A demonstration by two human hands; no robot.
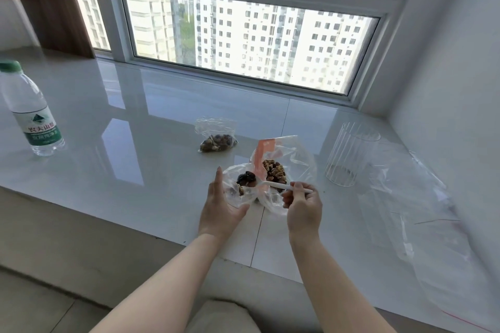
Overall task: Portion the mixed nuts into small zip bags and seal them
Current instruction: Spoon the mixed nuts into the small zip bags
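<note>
**Observer 1:** On the near middle of the glossy sill (135,121), head view, a scooping step is judged to be in hand. A white plastic spoon (273,185) is pinched by the right hand (303,208), its bowl pointed left toward the mouth of a small zip bag (238,184). That bag is steadied by the left hand (220,203): fingers straight along its left side, thumb under its near edge. Whether the film is actually gripped cannot be told.

**Observer 2:** Contents noted?

**Observer 1:** A few dark pieces and some nuts are seen in the small bag, so it is only part filled. Just to its right, touching it, lies the supply bag (284,167) with an orange strip, and a heap of mixed nuts (274,171) is held in it. Farther off, a filled small bag (216,140) lies apart; its seal cannot be read at this size.

**Observer 2:** Next move?

**Observer 1:** More spoonfuls are probably called for, the mouth kept spread, then the zip pressed closed along its length.

**Observer 2:** Other containers?

**Observer 1:** A clear ribbed cup (349,154) stands at right with only dark crumbs on its bottom. Spare clear bags (422,211) lie at far right, a water bottle (29,111) at far left.
</note>
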